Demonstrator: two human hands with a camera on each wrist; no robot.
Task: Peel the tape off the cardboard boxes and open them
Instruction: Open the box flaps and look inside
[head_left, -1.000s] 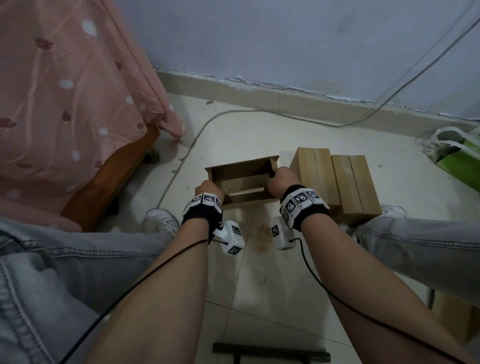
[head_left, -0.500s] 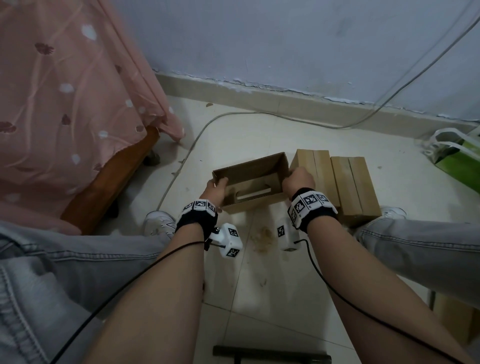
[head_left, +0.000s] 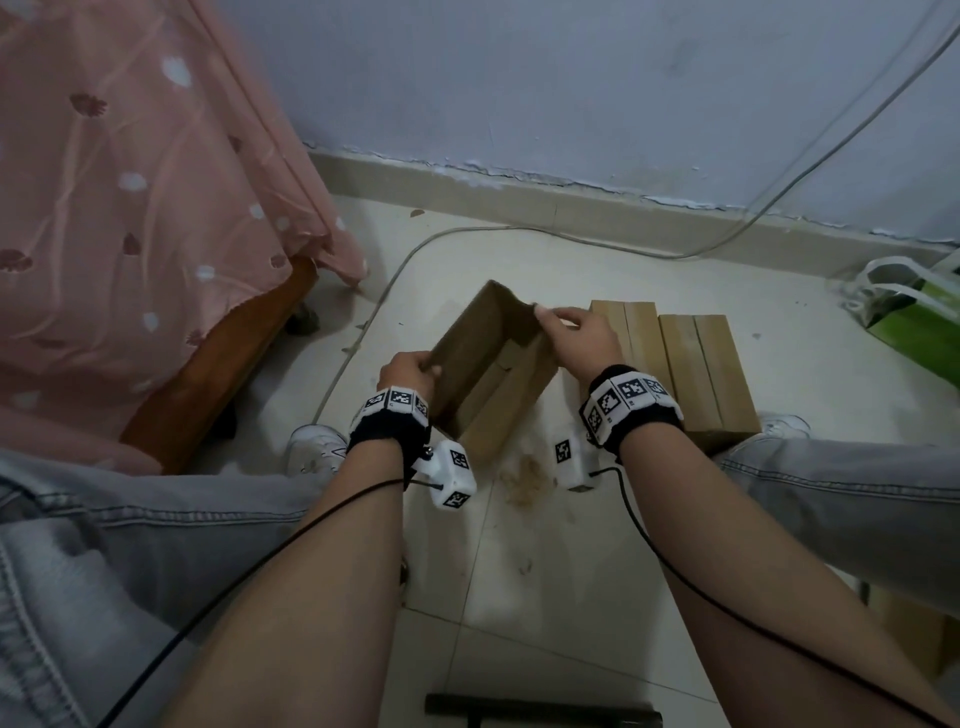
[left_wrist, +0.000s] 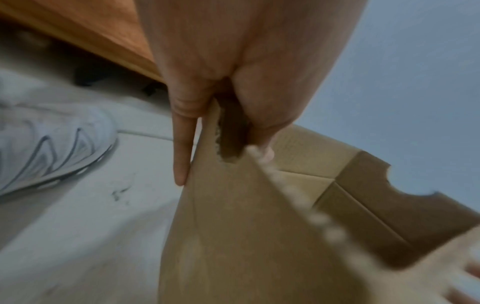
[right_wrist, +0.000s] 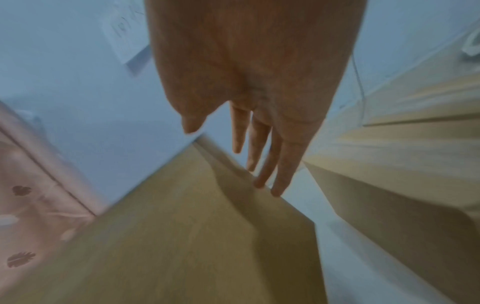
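Tilted up and turned since half a second ago, when it sat level between the wrists, an opened cardboard box (head_left: 488, 374) is held above the tiled floor (head_left: 571, 571) with its open top facing the camera and one corner raised toward the wall. At far left, a pink patterned bedspread (head_left: 130, 208) hangs over a wooden bed frame (head_left: 218, 374), and a white sneaker (head_left: 316, 448) rests on the tiles beside it. The person's left hand (head_left: 408, 370) pinches the box's near left wall, thumb inside and fingers (left_wrist: 182, 144) flat along the outside. The right hand (head_left: 582, 340) holds the far right edge, thumb hooked over the rim and fingers (right_wrist: 262, 156) nearly straight and close together down the outer wall. Just right of it, two closed cardboard boxes (head_left: 675, 364) sit side by side on the floor, touching each other. A green bag (head_left: 919, 322) lies by the wall at far right.
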